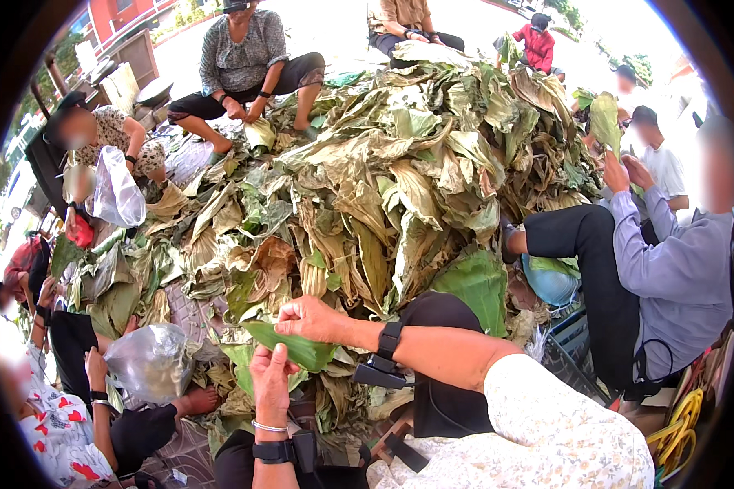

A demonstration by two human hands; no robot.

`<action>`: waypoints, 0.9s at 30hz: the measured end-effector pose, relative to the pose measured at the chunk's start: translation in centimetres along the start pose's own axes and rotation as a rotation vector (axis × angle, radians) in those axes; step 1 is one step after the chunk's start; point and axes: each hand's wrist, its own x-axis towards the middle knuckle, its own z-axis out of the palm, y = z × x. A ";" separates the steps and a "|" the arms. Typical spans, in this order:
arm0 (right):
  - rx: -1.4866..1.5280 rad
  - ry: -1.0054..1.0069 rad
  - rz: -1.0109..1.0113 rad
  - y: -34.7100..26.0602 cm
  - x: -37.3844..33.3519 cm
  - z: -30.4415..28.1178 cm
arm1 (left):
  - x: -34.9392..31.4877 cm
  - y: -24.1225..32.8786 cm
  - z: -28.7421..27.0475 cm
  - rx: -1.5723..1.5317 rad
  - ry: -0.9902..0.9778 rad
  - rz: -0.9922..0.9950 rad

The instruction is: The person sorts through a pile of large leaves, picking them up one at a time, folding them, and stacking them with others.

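Observation:
A green leaf [306,350] is stretched between my two hands, above the front edge of a large heap of leaves. My right hand [316,319] reaches in from the right and pinches the leaf's upper edge. Below it, my left hand [269,381] comes up from the lower edge, thumb raised, closed on the leaf's lower left part. Some of the left fingers are hidden. Dry, crumpled, yellow-brown and green leaves make up the heap [416,196] in front of me. Beyond my right forearm a broad green leaf [477,285] leans against the heap.
People sit around the heap; one at the right holds up a leaf [604,122]. At the left are a clear plastic bag [149,359] and a whitish bag [120,189]. A blue rounded thing [551,281], a dark crate [569,346] and a yellow rope [677,432] lie right.

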 end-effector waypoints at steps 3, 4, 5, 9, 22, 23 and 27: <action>0.010 -0.104 0.002 0.2 -0.3 0.0 | 0.7 0.2 -1.5 -0.026 0.106 -0.011; 0.000 -0.135 0.006 0.0 -0.2 -0.2 | 0.7 0.4 -2.2 0.000 0.105 0.028; -0.011 -0.168 0.010 -0.2 0.0 -0.4 | 0.9 0.6 -2.9 0.024 0.106 0.069; -0.167 0.094 -0.047 0.1 0.3 -0.9 | 0.7 3.7 -5.4 -0.078 0.268 0.165; 0.024 0.260 0.005 -2.5 1.0 -3.0 | -0.3 0.9 -3.9 0.047 0.080 -0.392; 0.047 0.263 0.012 -2.5 1.0 -3.2 | 0.6 2.3 -4.8 0.003 0.098 -0.366; 0.045 0.229 0.043 -2.4 0.8 -3.5 | 6.0 13.3 -15.1 0.005 0.188 0.245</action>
